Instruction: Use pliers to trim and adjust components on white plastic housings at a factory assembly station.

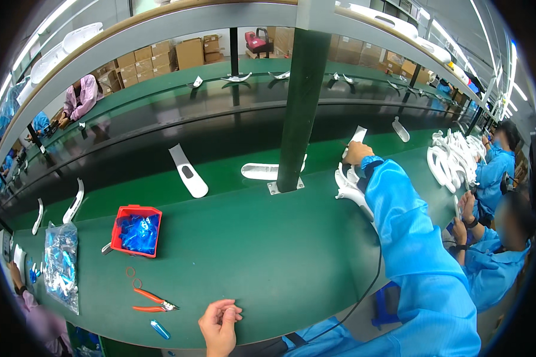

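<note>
My right hand (357, 153) is stretched out to the far side of the bench, its fingers closed on a curved white plastic part (360, 134) at the belt's edge. Just below that hand lie several more white parts (352, 188), half hidden by my blue sleeve. Near the bench's front edge is my left hand (219, 326), fingers loosely curled in with nothing visible in them. To its left are orange-handled nippers (152, 301) and a small blue cylinder-like piece (159, 329).
A red bin (138, 252) of blue pieces and a clear bag (61, 268) stand left. A green post (299, 113) rises mid-bench. White parts, one with an oval opening (198, 187), line the belt. A white heap (452, 157) lies right, beside co-workers in blue.
</note>
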### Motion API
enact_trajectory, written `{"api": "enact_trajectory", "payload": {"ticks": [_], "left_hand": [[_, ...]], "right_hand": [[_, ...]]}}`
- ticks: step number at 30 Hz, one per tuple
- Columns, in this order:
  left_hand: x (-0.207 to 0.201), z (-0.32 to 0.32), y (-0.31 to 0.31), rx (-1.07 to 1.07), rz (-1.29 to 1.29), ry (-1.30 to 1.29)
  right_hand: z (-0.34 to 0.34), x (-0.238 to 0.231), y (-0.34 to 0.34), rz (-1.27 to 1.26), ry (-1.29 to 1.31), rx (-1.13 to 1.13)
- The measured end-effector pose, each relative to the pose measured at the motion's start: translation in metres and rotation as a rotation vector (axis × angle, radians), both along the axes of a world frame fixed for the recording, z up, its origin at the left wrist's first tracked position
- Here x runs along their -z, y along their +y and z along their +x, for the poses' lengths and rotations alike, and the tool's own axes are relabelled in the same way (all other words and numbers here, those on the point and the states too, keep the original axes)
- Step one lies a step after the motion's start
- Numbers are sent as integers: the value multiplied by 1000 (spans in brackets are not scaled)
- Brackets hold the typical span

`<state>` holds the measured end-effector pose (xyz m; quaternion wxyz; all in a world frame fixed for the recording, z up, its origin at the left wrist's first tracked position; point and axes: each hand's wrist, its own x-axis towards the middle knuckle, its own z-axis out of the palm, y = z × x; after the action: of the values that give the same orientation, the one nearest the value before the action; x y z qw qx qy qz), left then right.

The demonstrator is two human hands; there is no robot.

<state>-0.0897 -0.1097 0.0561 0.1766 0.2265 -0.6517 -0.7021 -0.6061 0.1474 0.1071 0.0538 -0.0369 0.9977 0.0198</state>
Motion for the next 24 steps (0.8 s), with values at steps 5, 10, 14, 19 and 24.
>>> {"api": "enact_trajectory", "payload": {"ticks": [5, 10, 14, 19, 24], "left_hand": [[5, -3, 0, 22, -9, 34], [9, -2, -1, -20, -69, 82], [6, 1, 5, -25, -89, 106], [11, 3, 4, 5, -187, 134], [2, 1, 14, 229, 31, 268]], "right_hand": [[-10, -12, 30, -317, 294, 159], [45, -56, 47, -1003, 462, 105], [118, -99, 62, -1196, 309, 55], [186, -89, 45, -1516, -176, -164], [253, -45, -11, -1224, -619, -423]]}}
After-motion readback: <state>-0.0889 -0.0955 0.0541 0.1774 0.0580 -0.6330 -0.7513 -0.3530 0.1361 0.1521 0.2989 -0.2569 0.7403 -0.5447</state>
